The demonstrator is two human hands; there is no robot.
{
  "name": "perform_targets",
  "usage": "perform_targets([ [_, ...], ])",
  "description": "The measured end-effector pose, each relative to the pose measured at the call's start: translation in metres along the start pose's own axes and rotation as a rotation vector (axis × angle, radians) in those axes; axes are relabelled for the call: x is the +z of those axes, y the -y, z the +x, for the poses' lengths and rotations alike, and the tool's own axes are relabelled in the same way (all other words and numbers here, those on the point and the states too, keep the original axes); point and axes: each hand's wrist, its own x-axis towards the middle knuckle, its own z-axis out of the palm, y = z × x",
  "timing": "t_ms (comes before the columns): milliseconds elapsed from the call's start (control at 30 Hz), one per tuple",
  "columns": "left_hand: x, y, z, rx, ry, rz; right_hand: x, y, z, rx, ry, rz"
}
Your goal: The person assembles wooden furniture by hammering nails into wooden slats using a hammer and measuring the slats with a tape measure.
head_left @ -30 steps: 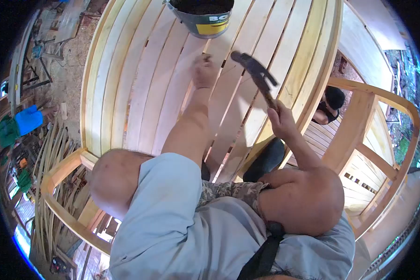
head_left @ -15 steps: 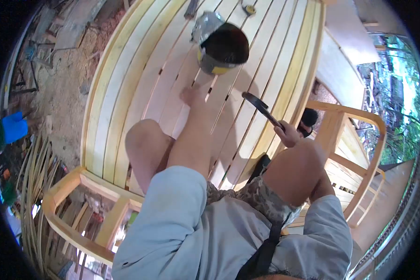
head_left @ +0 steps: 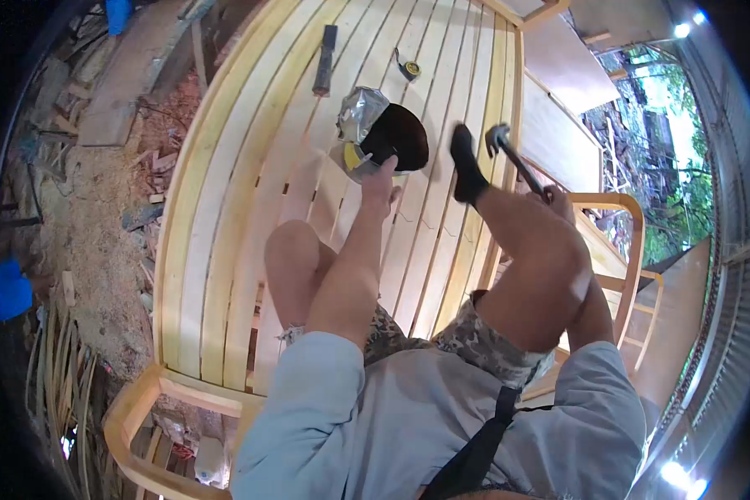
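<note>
A dark bucket (head_left: 397, 137) with a yellow label stands on the slatted wooden surface (head_left: 287, 158), its dark opening towards me. Its contents are too dark to make out. My left hand (head_left: 381, 187) is on the bucket's near rim, fingers over the edge and thumb out to the side. Crumpled silvery wrapping (head_left: 362, 114) sits against the bucket's far left side. In my right hand (head_left: 558, 204), beside my raised knee, is a claw hammer (head_left: 518, 161), gripped by its handle with the head pointing away from me.
A dark flat bar (head_left: 325, 60) and a tape measure (head_left: 409, 70) lie beyond the bucket. My black-covered foot (head_left: 467, 162) extends over the slats. A curved wooden frame (head_left: 629, 225) rises at right, another (head_left: 125, 425) at lower left. Scrap wood strips (head_left: 54, 367) cover ground at left.
My left hand has moved from the slats to the bucket's rim, and the bucket's label now shows further left. My foot has swung forward. The hammer stays in my right hand; the view has shifted.
</note>
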Motion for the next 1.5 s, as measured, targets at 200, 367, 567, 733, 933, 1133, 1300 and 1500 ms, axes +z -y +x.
perform_targets([
  [200, 0.036, -0.022, 0.004, 0.216, -0.28, -0.217, 0.022, 0.023, 0.122, -0.068, 0.301, -0.113],
  [367, 0.038, -0.08, 0.022, 0.156, -0.241, -0.211, 0.112, 0.058, 0.248, -0.234, 0.334, -0.21],
  [567, 0.06, -0.144, 0.062, 0.075, -0.357, 0.042, 0.209, 0.136, 0.384, -0.668, 0.285, 0.069],
  [733, 0.049, -0.118, 0.11, 0.193, -0.337, 0.912, 0.236, 0.258, 0.465, -0.893, -0.337, -0.064],
  [933, 0.092, -0.172, 0.099, 0.146, -0.558, 0.01, 0.282, 0.333, 0.664, -0.919, -0.01, 0.279],
  [1133, 0.109, -0.218, 0.137, 0.143, -0.598, -0.046, 0.265, 0.304, 0.816, -0.631, -0.094, -0.407],
  [1300, 0.124, -0.255, 0.216, 0.419, -0.603, -0.035, 0.283, 0.321, 0.78, -0.189, -0.111, -0.61],
  [1500, 0.123, -0.288, 0.245, 0.56, -0.462, -0.222, 0.267, 0.347, 0.721, -0.144, -0.193, -0.627],
])
